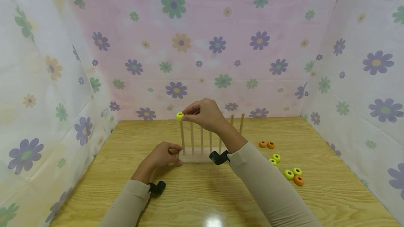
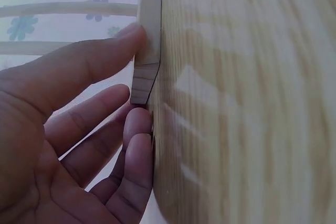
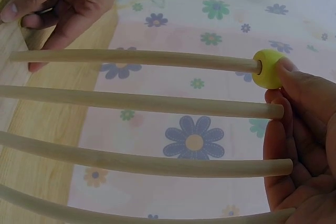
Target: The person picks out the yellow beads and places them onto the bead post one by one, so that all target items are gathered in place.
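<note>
A wooden peg rack (image 1: 196, 158) stands on the table, its several upright dowels rising from a flat base. At the top of its leftmost dowel (image 3: 173, 59), my right hand (image 1: 206, 115) pinches a yellow bead (image 3: 269, 68) between thumb and fingers. The dowel's tip sits in the bead's hole. My left hand (image 1: 161, 157) grips the left end of the base (image 2: 149, 40), thumb on the near side and fingers around the far side and end. The right hand and forearm hide parts of the other dowels in the head view.
Right of the rack lie loose beads: two orange beads (image 1: 267, 144) further back, yellow beads (image 1: 276, 157) partly behind the right sleeve, and a nearer group with an orange bead (image 1: 298, 180). Flowered cloth (image 1: 202, 45) encloses the table (image 1: 189, 199) at the back and sides.
</note>
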`<move>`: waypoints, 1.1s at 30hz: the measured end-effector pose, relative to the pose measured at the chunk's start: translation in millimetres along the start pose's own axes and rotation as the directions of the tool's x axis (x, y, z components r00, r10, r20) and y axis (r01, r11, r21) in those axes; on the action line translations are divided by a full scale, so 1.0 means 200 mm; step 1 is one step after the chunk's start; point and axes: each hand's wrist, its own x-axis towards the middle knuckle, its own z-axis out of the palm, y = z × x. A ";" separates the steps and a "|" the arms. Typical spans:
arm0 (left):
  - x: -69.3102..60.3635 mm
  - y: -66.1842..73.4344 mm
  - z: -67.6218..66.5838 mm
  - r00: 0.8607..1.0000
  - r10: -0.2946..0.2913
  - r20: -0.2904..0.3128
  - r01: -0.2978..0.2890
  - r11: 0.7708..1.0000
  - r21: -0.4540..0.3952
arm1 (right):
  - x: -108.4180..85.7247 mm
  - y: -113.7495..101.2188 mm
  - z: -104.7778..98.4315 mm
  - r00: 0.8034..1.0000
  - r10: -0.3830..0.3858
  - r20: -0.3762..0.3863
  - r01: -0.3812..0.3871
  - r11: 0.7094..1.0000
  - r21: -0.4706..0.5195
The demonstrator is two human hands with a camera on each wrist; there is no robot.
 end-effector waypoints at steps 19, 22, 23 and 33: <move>0.00 -0.04 -0.04 0.999 0.007 0.040 -0.004 0.996 -0.088 | 0.00 0.00 -0.01 1.000 -0.021 0.009 0.021 0.999 -0.030; 0.00 -0.04 -0.04 0.999 0.000 0.037 0.004 0.995 -0.095 | 0.00 0.00 -0.01 1.000 -0.026 0.010 0.026 0.999 -0.037; 0.00 -0.04 -0.04 0.999 0.002 0.035 0.001 0.996 -0.090 | -0.01 0.00 -0.01 1.000 -0.030 0.010 0.030 0.999 -0.038; 0.00 -0.04 -0.03 1.000 0.006 0.030 -0.004 0.997 -0.071 | -0.01 0.01 -0.01 0.998 -0.062 0.009 0.063 0.997 -0.054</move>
